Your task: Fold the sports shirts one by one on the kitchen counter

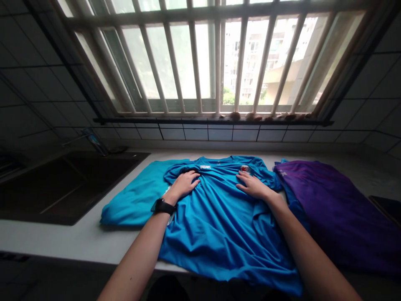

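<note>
Blue T-shirt point(219, 234): spread front-up and wrinkled on the counter point(56, 240), collar toward the window, hem running past the counter's near edge.
Left hand point(183, 184): open and flat on the shirt's chest just beside the collar, fingers spread, gripping nothing; a black watch point(162, 206) sits on the wrist.
Right hand point(253, 186): open and flat on the other side of the chest, fingers slightly spread, also holding nothing, just below a red badge point(244, 169).
Shirt print: a white PEAK logo point(205, 167) near the collar, just beyond the left hand.
Left side: a folded teal garment point(138, 196) lies under the shirt's edge; beyond it, a dark sink point(72, 184) is set into the counter.
Right side: a folded purple garment point(326, 213) touches the shirt's sleeve.
Far side: a tiled wall point(200, 133) rises behind the counter, under a barred window point(188, 62) with small brownish objects point(247, 116) along its sill and an apartment building point(247, 50) outside.
</note>
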`<state>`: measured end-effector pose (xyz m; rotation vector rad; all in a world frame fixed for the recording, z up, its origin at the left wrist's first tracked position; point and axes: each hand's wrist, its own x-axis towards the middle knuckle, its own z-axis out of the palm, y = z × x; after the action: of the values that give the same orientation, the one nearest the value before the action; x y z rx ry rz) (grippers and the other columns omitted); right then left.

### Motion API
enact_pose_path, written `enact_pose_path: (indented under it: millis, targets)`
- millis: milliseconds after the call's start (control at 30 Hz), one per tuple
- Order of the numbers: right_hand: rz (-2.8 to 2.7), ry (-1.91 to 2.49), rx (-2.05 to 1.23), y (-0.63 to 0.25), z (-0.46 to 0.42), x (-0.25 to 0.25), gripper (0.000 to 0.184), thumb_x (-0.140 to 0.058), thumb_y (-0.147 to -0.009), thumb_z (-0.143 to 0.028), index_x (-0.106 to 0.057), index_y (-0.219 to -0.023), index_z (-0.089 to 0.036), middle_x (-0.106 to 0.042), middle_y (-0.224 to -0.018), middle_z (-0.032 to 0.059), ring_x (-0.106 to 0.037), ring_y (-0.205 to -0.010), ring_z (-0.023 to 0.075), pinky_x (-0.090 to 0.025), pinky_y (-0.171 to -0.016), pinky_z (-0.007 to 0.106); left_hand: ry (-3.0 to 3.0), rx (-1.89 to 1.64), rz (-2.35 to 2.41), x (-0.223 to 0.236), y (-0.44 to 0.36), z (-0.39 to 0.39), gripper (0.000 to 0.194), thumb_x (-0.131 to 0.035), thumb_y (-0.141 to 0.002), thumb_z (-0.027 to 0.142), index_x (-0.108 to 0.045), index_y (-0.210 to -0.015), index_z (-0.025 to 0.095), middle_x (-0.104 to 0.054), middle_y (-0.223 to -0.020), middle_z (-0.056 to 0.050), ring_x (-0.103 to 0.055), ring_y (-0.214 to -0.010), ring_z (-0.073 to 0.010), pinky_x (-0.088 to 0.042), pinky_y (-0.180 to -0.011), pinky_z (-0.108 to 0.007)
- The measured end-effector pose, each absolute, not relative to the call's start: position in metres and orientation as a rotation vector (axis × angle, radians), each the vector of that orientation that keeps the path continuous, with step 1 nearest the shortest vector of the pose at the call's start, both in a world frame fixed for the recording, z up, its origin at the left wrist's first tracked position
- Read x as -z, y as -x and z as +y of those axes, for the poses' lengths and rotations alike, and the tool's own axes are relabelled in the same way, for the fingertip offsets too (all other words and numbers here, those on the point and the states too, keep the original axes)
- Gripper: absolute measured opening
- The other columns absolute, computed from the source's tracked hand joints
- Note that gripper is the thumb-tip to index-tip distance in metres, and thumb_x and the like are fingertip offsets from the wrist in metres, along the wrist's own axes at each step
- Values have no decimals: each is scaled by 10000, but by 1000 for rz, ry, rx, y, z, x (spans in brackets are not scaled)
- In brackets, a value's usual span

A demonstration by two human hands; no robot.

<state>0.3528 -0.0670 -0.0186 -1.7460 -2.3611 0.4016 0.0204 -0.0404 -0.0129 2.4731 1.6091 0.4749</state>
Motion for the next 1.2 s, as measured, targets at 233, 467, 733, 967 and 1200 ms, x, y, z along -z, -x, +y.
enact_pose_path:
  millis: [233,467,733,967,1200]
  targets:
    - [-2374,1603,-512,-365,-67,6,421,-619,-979,-314,-691,-1383,-219,-550,-1573,98,-488,-1481,257,-367,-1234,369,-2475,-426,1557,0,-7,-42,304,-487,-760,39,-737,-752,211,-743,-979,-77,-698,-910,-226,-558,-878,-327]
    - [-2092,1816,-175,-367,-74,-8,396,-464,-1004,-194,-690,-1330,-187,-641,-1443,136,-630,-1299,271,-463,-1119,358,-2213,-794,2340,-8,-8,-52,356,-493,-899,142,-709,-1181,174,-680,-1256,-185,-628,-1215,-339,-497,-1032,-466]
    - [-1575,2494,-42,-392,-78,-7,447,-443,-941,-128,-654,-1323,-32,-644,-1282,308,-690,-1152,375,-539,-932,423,-1835,-656,2470,0,27,-45,73,-627,-883,267,-660,-896,204,-735,-1089,-196,-688,-1120,-374,-538,-925,-443]
    - [-1518,2216,-112,-398,-65,-4,444,-502,-926,-176,-649,-1335,-89,-688,-1209,214,-677,-1132,331,-506,-949,353,-1284,-1339,2200,-8,25,-37,62,-551,-934,274,-559,-969,223,-682,-768,-32,-700,-626,-212,-567,-696,-334]
    - [-1486,2214,-17,-390,-76,-14,494,-438,-922,-105,-635,-1376,-95,-562,-1411,245,-605,-1265,358,-484,-1014,422,-1177,-1601,2074,-5,46,-29,315,-612,-884,201,-544,-1191,201,-683,-1239,-144,-701,-1166,-240,-579,-984,-369]
